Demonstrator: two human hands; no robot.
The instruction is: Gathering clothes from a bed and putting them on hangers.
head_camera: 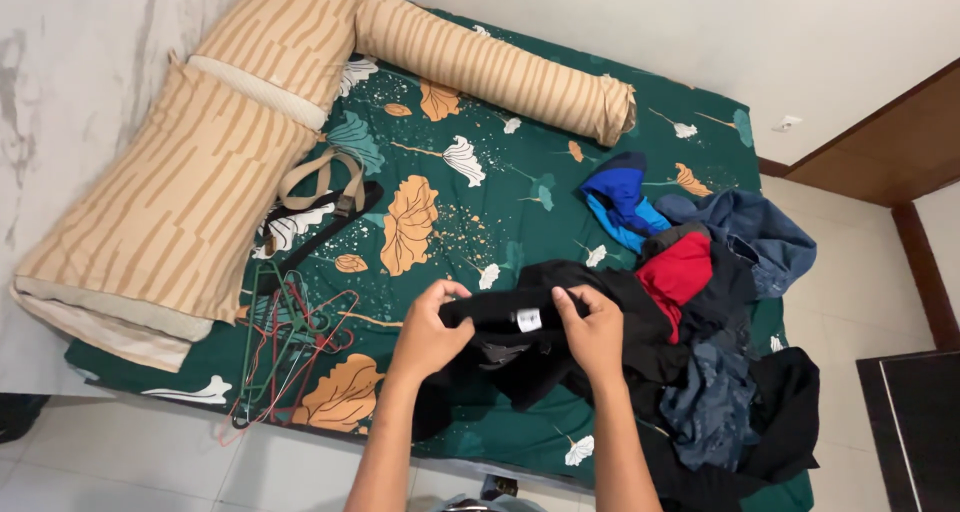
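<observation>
both hands meet over the near edge of the bed (pixel 470 222), each pinching the top edge of a black garment (pixel 520 337). the left hand (pixel 428 332) has its grip pressed together on the cloth at the left end, thumb on the near side and fingers curled over the far side. the right hand (pixel 597 330) has its grip pinched shut on the same edge just right of a small white label (pixel 528 319), which sits between the two hands. the rest of the black garment hangs down and spreads onto the green flowered sheet below the hands.

just to the right lies a heap of clothes (pixel 720 372): a red piece (pixel 680 270), a bright blue piece (pixel 618 200), a faded blue denim piece (pixel 760 234) and more dark cloth. to the left, near the bed's edge, lies a tangle of wire hangers (pixel 285 342) in green and red, and beyond them a bag strap (pixel 325 197) in tan and black. two striped tan pillows (pixel 180 192) and a long striped bolster (pixel 495 67) lie along the far side of the bed, well apart from the hands.
</observation>
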